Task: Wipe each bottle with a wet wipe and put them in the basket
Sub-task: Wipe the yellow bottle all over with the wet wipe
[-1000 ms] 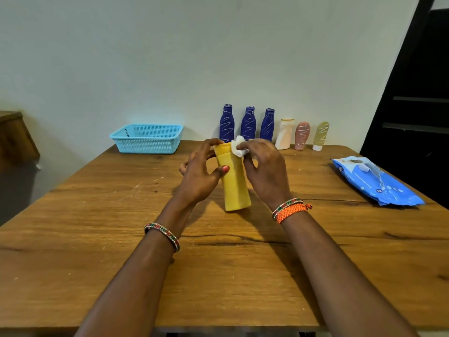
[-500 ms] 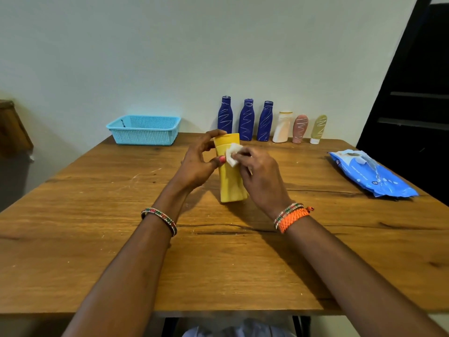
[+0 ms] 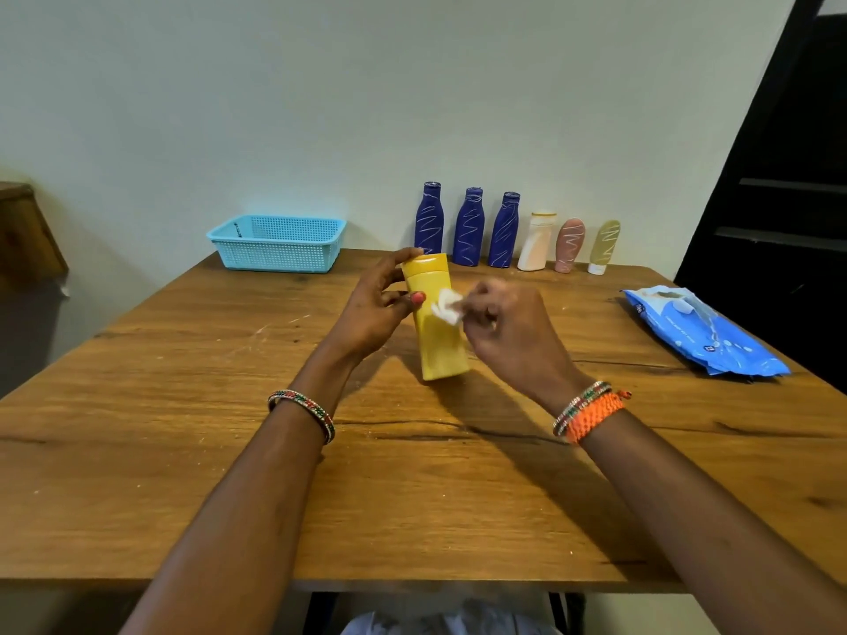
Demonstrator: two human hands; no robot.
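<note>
A yellow bottle (image 3: 439, 341) stands upright in the middle of the wooden table (image 3: 183, 451). My left hand (image 3: 373, 309) grips its upper part from the left, thumb on the front. My right hand (image 3: 508, 332) pinches a small white wet wipe (image 3: 447, 306) against the bottle's front, just below the cap; the hand is motion-blurred. Along the back edge stand three blue bottles (image 3: 468, 226), a white bottle (image 3: 536, 240), a pink bottle (image 3: 569, 244) and an olive bottle (image 3: 604, 246). The light-blue basket (image 3: 277, 242) sits at the back left.
A blue wet-wipe pack (image 3: 701, 330) lies on the table's right side. A dark doorway or shelf (image 3: 788, 176) stands to the right, and a wooden piece of furniture (image 3: 25, 231) at the far left. A pale wall runs behind the table.
My right hand has moved the wipe from the bottle's cap down to its front, just below the cap. My left hand keeps its grip on the bottle.
</note>
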